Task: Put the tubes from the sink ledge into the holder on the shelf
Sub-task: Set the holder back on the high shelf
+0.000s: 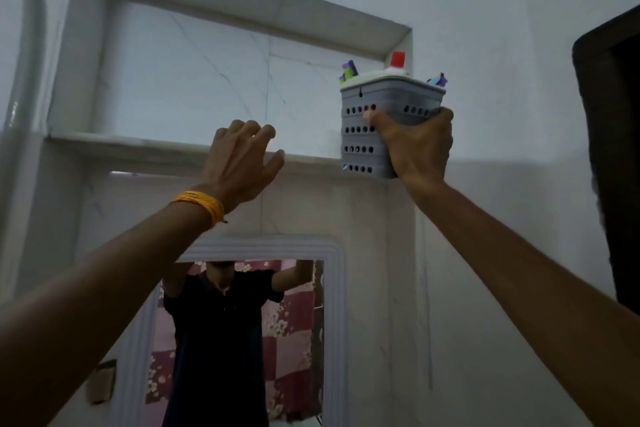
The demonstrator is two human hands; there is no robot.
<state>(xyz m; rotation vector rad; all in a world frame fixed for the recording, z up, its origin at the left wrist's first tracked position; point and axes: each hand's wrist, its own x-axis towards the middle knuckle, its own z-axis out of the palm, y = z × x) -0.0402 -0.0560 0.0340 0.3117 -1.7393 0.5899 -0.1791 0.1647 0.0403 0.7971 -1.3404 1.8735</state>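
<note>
Right hand is wrapped tight around a squarish grey plastic holder full of round holes, at the marble shelf edge. Three tube ends poke out above it. Left hand, fingers loosely spread and empty, hovers beside it.

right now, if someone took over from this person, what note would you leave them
Right hand: gripping the grey perforated holder at the right end of the shelf; its base is level with the shelf edge, and whether it is resting there cannot be told.
Left hand: open, empty, fingers by the shelf edge.
In the holder: a red-capped tube and purple-tipped items stick out of the top.
Done: tubes appear loaded.
Left: seat the holder on the shelf and let go. The sink ledge is out of view, so check it for leftover tubes.
</note>
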